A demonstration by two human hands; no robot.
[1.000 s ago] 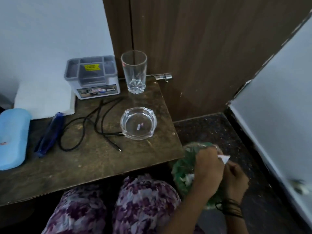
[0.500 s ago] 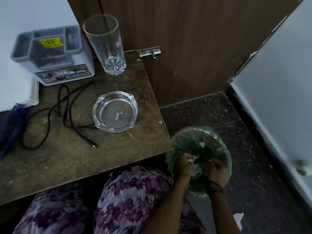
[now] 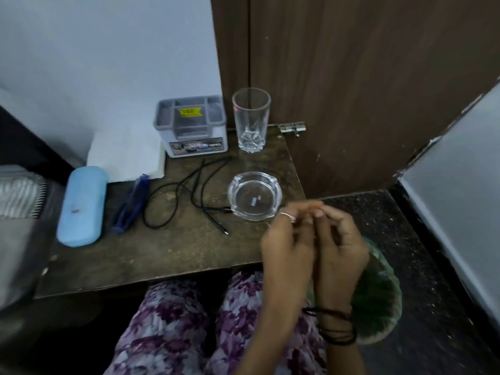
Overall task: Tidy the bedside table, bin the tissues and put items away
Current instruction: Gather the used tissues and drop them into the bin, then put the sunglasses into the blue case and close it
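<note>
Both hands are raised together, fingertips touching, the left hand [image 3: 286, 247] and right hand [image 3: 342, 250] loosely curled and holding nothing. The green-lined bin [image 3: 378, 301] sits just below them; the ashtray [image 3: 254, 195] rests on the tabletop [image 3: 167, 255] just beyond.

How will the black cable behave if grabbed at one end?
Probably floppy: the black cable lies in loose loops on the table. Likely light, trailing rather than lifting whole. One stretch touches the ashtray, so it may snag or nudge it.
</note>
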